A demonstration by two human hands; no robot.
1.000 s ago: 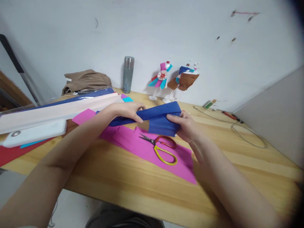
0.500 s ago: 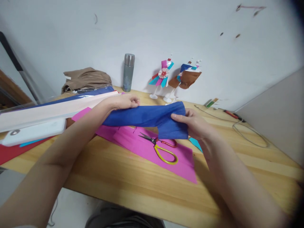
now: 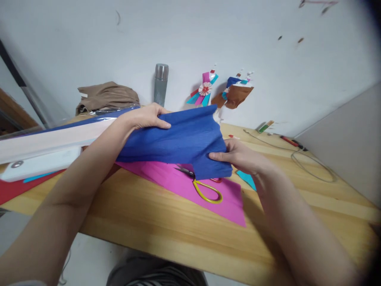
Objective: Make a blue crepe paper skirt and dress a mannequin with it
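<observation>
A wide strip of blue crepe paper [image 3: 175,137] is stretched between my two hands above the table. My left hand [image 3: 149,118] grips its upper edge, the thumb lying on top of the paper. At the other end, my right hand [image 3: 235,154] pinches the paper with the thumb in front and the fingers behind it. The right end has an uneven cut outline. Below lies a pink sheet [image 3: 229,206], and on it rest scissors [image 3: 208,194] with one yellow and one red handle; the blue paper hides part of them.
Folded brown cloth [image 3: 107,97] and a grey flask [image 3: 161,85] stand by the wall. Two small paper-dressed figures [image 3: 205,90] are right of the flask. A white case [image 3: 41,162] lies left on coloured sheets. A cable [image 3: 312,174] loops at the right; a teal scrap [image 3: 247,179] lies near my right wrist.
The blue paper has been spread wider, its upper edge rising. My left hand has shifted left and up, now with its thumb over the paper. My right hand has dropped slightly left.
</observation>
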